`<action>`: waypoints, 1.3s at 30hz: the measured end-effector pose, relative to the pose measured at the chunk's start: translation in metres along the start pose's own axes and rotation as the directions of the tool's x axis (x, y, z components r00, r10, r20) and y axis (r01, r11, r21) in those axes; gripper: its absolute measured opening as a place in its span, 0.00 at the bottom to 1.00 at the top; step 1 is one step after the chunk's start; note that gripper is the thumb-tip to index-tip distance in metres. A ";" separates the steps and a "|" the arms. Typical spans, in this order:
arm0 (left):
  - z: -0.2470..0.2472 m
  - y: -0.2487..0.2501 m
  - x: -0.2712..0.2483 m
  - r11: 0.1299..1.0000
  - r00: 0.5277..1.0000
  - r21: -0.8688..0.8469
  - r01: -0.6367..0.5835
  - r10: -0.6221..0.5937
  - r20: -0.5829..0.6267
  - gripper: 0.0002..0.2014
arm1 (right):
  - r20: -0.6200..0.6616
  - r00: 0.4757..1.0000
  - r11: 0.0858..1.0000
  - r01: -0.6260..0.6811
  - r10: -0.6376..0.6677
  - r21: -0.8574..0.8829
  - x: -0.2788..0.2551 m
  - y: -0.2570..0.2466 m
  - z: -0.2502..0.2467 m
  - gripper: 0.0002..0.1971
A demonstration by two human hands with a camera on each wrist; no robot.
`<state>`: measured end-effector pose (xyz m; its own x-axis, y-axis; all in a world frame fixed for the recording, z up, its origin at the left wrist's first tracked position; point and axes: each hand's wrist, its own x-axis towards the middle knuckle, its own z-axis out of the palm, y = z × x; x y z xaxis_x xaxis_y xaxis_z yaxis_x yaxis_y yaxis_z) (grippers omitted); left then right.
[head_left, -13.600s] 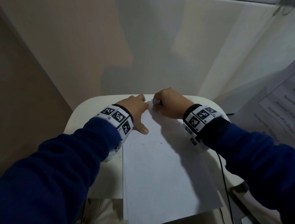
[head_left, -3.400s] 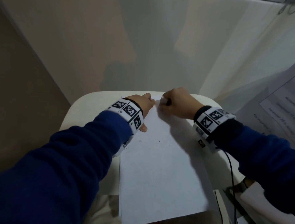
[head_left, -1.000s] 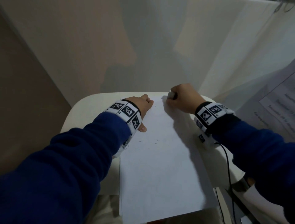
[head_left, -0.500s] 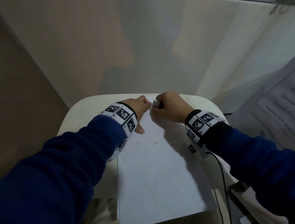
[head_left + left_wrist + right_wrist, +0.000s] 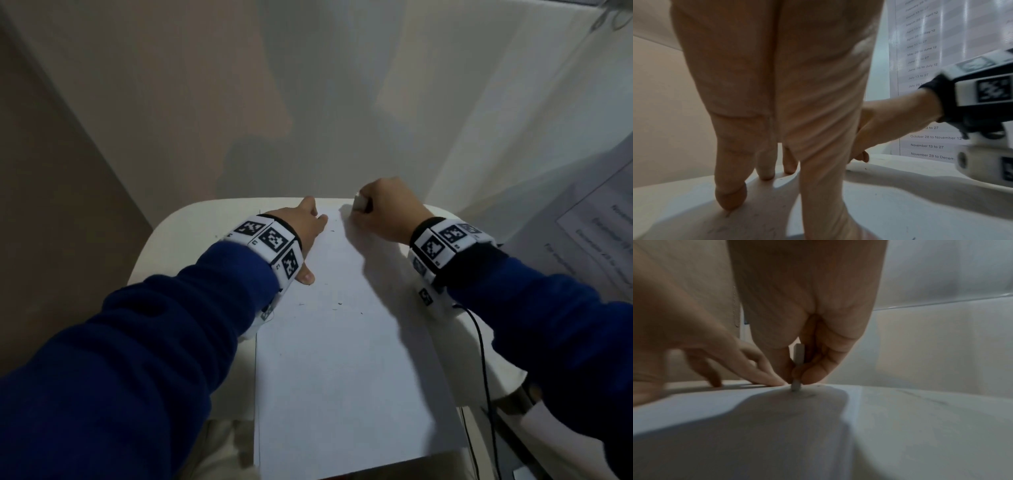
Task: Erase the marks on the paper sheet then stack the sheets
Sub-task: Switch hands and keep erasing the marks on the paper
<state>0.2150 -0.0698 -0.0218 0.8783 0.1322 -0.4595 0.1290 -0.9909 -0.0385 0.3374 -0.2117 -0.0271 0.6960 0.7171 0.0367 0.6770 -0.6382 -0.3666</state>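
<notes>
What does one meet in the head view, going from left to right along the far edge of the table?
Bare table → left hand → paper sheet → eraser → right hand → printed notice.

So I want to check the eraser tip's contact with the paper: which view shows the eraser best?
The right wrist view: the eraser, pinched by the right hand, meets the paper sheet. The head view shows only its end; in the left wrist view it is hidden.
</notes>
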 end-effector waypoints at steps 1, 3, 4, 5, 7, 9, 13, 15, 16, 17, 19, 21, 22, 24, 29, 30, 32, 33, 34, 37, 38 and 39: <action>0.000 0.000 0.000 1.000 1.000 0.003 0.001 -0.001 0.000 0.53 | 0.020 0.999 1.000 0.025 -0.025 -0.010 -0.004 -0.003 0.002 0.09; 0.001 0.001 0.000 1.000 1.000 0.016 -0.003 0.003 -0.002 0.52 | 0.054 0.994 0.995 0.096 -0.095 -0.023 -0.017 -0.008 0.008 0.11; 0.001 0.001 0.000 1.000 1.000 0.025 -0.005 0.005 -0.002 0.52 | 0.051 0.992 0.993 0.119 -0.117 -0.026 -0.023 -0.007 0.009 0.12; 0.001 0.001 0.001 1.000 1.000 0.026 -0.007 0.007 0.001 0.53 | 0.036 0.993 0.993 0.115 -0.114 -0.033 -0.024 -0.002 0.008 0.12; 0.001 0.000 0.001 1.000 1.000 0.018 -0.008 0.008 0.012 0.54 | -0.014 0.999 0.998 0.050 -0.051 -0.036 -0.019 0.012 0.001 0.10; 0.001 0.000 0.002 1.000 1.000 0.021 -0.008 0.008 0.019 0.55 | -0.038 0.999 0.999 0.008 -0.010 -0.038 -0.015 0.016 -0.006 0.09; 0.000 0.001 0.001 0.999 1.000 0.035 -0.010 0.009 0.019 0.52 | 0.036 0.993 0.991 0.117 -0.115 -0.064 -0.033 -0.008 0.004 0.16; 0.000 0.001 0.001 0.999 1.000 0.038 -0.009 0.009 0.015 0.52 | 0.056 0.991 0.990 0.128 -0.125 -0.057 -0.036 -0.006 0.005 0.16; 0.000 0.001 0.000 0.999 1.000 0.036 -0.007 0.006 0.017 0.52 | 0.048 0.994 0.994 0.097 -0.094 -0.046 -0.032 0.000 0.003 0.14; 0.000 0.001 0.000 0.999 1.000 0.034 -0.006 0.005 0.019 0.53 | 0.026 0.998 0.997 0.064 -0.063 -0.033 -0.027 0.006 -0.001 0.11; 0.000 0.001 0.000 0.999 1.000 0.034 -0.008 0.007 0.022 0.54 | -0.004 0.999 0.999 0.038 -0.038 -0.024 -0.020 0.009 -0.006 0.09; 0.000 0.001 0.000 0.999 1.000 0.036 -0.011 0.010 0.016 0.52 | 0.028 0.995 0.994 0.098 -0.097 -0.042 -0.025 -0.003 0.000 0.11; 0.001 0.002 0.000 0.999 1.000 0.041 -0.015 0.014 0.011 0.51 | 0.056 0.988 0.987 0.151 -0.147 -0.062 -0.031 -0.012 0.005 0.13; 0.001 0.001 0.000 0.998 1.000 0.055 -0.021 0.021 0.004 0.52 | 0.114 0.968 0.969 0.235 -0.226 -0.073 -0.042 -0.021 0.012 0.16; 0.001 -0.001 -0.001 0.999 1.000 0.036 -0.027 0.027 0.006 0.54 | -0.027 0.991 0.991 0.128 -0.127 0.034 -0.023 -0.006 0.006 0.17; 0.002 -0.002 -0.001 0.999 1.000 0.036 -0.031 0.031 0.005 0.53 | -0.022 0.991 0.990 0.135 -0.135 0.026 -0.025 -0.010 0.007 0.18; 0.003 -0.003 0.000 0.999 0.999 0.031 -0.040 0.040 0.008 0.53 | 0.061 0.978 0.979 0.204 -0.202 -0.024 -0.034 -0.022 0.013 0.17; 0.003 -0.003 0.001 0.999 0.999 0.031 -0.044 0.043 0.007 0.54 | 0.107 0.967 0.971 0.235 -0.229 -0.038 -0.038 -0.025 0.015 0.17; 0.003 -0.004 0.001 0.998 0.999 0.031 -0.045 0.045 0.009 0.55 | 0.133 0.962 0.968 0.247 -0.239 -0.047 -0.039 -0.026 0.014 0.18; 0.004 -0.006 0.001 0.999 0.999 0.021 -0.041 0.041 0.014 0.55 | 0.053 0.983 0.984 0.178 -0.177 -0.003 -0.024 -0.017 0.007 0.19; 0.005 -0.006 0.000 0.999 0.999 0.018 -0.041 0.041 0.013 0.55 | 0.017 0.987 0.987 0.160 -0.160 0.012 -0.020 -0.015 0.007 0.19; 0.005 -0.006 0.000 0.999 0.999 0.018 -0.043 0.043 0.011 0.55 | 0.006 0.988 0.988 0.157 -0.157 0.010 -0.020 -0.018 0.008 0.19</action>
<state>0.2120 -0.0640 -0.0264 0.8781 0.0894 -0.4701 0.0830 -0.9960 -0.0344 0.3095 -0.2128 -0.0288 0.5795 0.8103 0.0878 0.7755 -0.5150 -0.3653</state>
